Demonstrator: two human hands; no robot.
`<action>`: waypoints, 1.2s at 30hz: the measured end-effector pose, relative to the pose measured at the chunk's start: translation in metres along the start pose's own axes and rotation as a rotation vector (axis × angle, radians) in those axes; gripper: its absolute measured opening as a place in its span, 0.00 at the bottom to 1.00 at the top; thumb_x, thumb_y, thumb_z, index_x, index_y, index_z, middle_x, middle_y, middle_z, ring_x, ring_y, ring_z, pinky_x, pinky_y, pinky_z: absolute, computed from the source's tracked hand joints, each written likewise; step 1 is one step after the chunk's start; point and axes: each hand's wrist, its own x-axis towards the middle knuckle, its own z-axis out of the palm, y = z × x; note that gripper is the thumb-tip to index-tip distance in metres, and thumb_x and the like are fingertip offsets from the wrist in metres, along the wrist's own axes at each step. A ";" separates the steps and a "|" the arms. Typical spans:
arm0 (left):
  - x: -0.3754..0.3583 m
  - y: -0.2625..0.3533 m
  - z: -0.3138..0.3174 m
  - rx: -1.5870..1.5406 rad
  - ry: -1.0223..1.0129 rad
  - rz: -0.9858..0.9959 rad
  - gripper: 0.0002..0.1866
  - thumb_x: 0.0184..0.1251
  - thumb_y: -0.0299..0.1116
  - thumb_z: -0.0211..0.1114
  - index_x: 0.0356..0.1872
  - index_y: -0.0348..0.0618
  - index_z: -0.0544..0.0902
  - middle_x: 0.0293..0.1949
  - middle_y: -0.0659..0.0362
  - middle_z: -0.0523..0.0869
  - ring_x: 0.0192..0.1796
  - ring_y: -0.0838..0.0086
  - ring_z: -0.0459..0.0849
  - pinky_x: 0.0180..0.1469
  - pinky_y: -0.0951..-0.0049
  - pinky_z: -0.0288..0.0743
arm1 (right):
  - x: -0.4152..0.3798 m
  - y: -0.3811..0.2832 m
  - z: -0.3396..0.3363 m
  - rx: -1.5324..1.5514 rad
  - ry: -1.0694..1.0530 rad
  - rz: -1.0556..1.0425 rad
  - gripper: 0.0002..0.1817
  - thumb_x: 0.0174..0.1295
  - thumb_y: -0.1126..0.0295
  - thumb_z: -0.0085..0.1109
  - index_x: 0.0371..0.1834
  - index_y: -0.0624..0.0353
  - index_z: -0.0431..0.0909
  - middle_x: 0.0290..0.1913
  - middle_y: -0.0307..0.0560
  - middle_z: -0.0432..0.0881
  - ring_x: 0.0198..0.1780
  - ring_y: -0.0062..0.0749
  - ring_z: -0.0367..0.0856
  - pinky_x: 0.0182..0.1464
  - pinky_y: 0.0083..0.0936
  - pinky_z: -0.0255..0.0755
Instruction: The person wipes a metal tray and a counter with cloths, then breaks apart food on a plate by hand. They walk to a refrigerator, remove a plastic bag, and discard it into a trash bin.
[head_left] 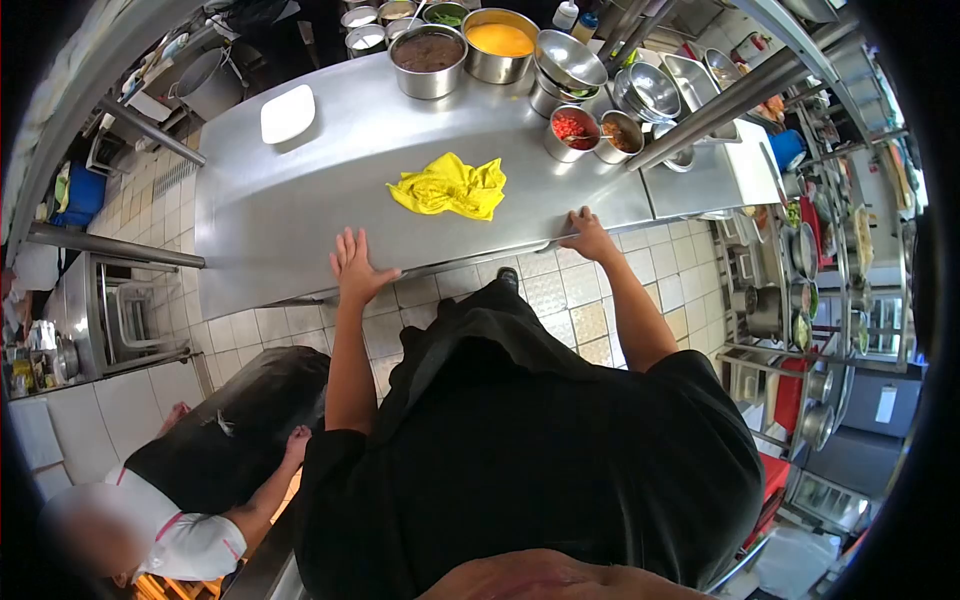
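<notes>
Left hand: fingers were spread over the near edge of the counter.
Right hand: fingers were slightly parted and rested upon the same edge.
Yellow cloth: seen crumpled on the counter, beyond and between both sets of fingers.
White dish: set ahead and leftward of the left fingers.
Red-filled pot: set beyond the right fingers.

Floor: pale square ceramic tiles, a few tan and speckled. Left: low counter with white panelled front; round grey metal rail. Right: tall open metal shelving rack; grey-blue flat panel. Light: whitish (bright patch at far right; window or doorway, indistinguishable).
</notes>
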 end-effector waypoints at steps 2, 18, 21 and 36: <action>0.001 -0.001 0.000 -0.008 0.002 0.003 0.63 0.37 0.57 0.77 0.75 0.46 0.53 0.78 0.49 0.46 0.79 0.57 0.40 0.75 0.49 0.33 | 0.003 0.007 0.008 -0.004 0.043 -0.019 0.44 0.46 0.53 0.71 0.67 0.60 0.68 0.67 0.69 0.62 0.67 0.63 0.63 0.66 0.44 0.64; 0.000 -0.005 0.004 -0.022 0.018 0.010 0.63 0.36 0.58 0.77 0.75 0.46 0.53 0.78 0.49 0.46 0.80 0.58 0.39 0.75 0.49 0.32 | -0.006 -0.019 -0.011 -0.010 -0.038 0.077 0.45 0.48 0.51 0.71 0.68 0.64 0.66 0.73 0.70 0.54 0.72 0.60 0.58 0.71 0.39 0.59; 0.001 -0.004 0.003 -0.018 0.016 0.008 0.63 0.36 0.58 0.77 0.75 0.46 0.54 0.78 0.49 0.47 0.80 0.57 0.39 0.75 0.49 0.32 | -0.004 -0.014 -0.006 -0.027 -0.009 0.062 0.45 0.48 0.51 0.71 0.67 0.64 0.67 0.71 0.69 0.57 0.70 0.60 0.60 0.70 0.40 0.61; 0.000 -0.003 0.003 -0.013 0.031 0.000 0.62 0.35 0.58 0.77 0.75 0.46 0.55 0.77 0.49 0.49 0.79 0.57 0.41 0.76 0.50 0.34 | -0.005 -0.018 -0.007 -0.061 -0.015 0.064 0.44 0.48 0.53 0.71 0.68 0.61 0.66 0.72 0.68 0.57 0.70 0.60 0.60 0.68 0.42 0.63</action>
